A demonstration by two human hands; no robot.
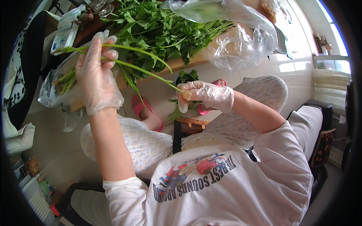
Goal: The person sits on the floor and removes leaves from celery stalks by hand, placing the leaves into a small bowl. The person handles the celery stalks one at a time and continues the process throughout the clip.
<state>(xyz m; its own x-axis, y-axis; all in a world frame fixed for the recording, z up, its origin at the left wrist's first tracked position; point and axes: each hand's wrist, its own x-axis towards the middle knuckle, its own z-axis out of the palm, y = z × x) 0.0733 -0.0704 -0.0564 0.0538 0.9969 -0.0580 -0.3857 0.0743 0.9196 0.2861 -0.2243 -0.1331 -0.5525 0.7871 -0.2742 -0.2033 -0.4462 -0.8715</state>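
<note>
My left hand (97,70), in a clear plastic glove, holds a few thin green celery stalks (138,50) between thumb and fingers. One stalk arches free to the right. Another, the lower celery stalk (144,71), runs down to my right hand (202,94), also gloved, whose thumb and forefinger pinch its end. A few thinner sprigs (128,80) dangle under my left hand. Behind both hands a big heap of leafy celery (164,31) lies on the table. Celery leaves (189,76) show in a dark container, partly hidden behind my right hand.
A clear plastic bag (240,42) covers the heap's right end. Trimmed stalks (68,82) lie in another plastic bag (46,93) at the left. Near the wooden table edge (183,63) are a wipes pack (65,36) and a glass (103,8). Pink slippers (140,106) are on the floor.
</note>
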